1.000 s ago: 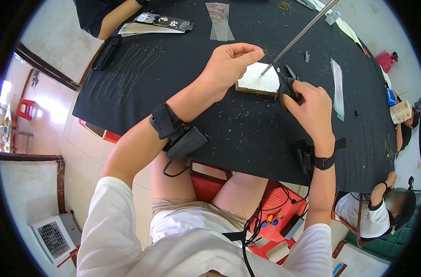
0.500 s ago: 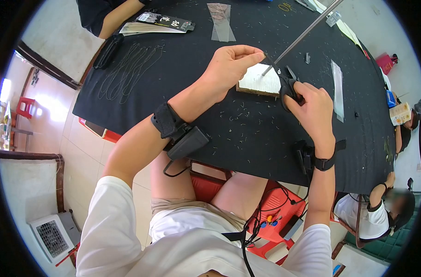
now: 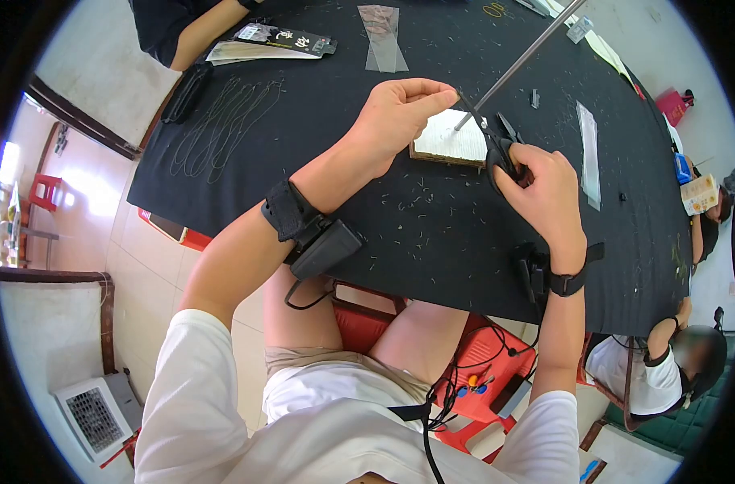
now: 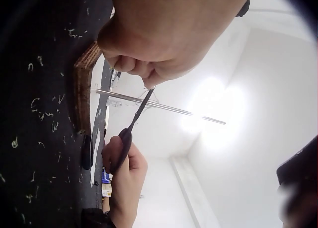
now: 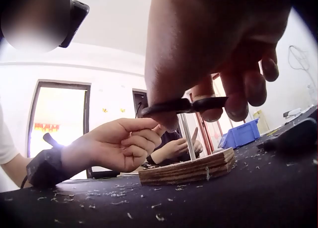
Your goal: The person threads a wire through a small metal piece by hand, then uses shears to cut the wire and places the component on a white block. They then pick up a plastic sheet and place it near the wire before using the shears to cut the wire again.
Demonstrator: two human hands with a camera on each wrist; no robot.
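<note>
In the head view black-handled scissors (image 3: 497,153) are gripped by my right hand (image 3: 543,194), fingers through the handles, blades apart and angled up to the left. My left hand (image 3: 400,121) pinches something small, thin and dark between thumb and forefinger, close to one blade's end; what it is I cannot tell. Behind the hands a metal rod (image 3: 519,66) rises from a white-topped wooden board (image 3: 448,139). The left wrist view has the scissors (image 4: 125,138) below the left hand (image 4: 154,34). Layered edges of the board (image 5: 189,172) show in the right wrist view.
Short thread clippings (image 3: 420,198) are scattered over the black cloth (image 3: 319,105). Looped thread (image 3: 222,133) lies at the left, near a black package (image 3: 291,39). Clear plastic sleeves (image 3: 588,153) lie right and far. Other people sit at the table's left and right edges.
Both hands keep nearly the same place and hold. The scissors have tilted very slightly, and the view has shifted a little.
</note>
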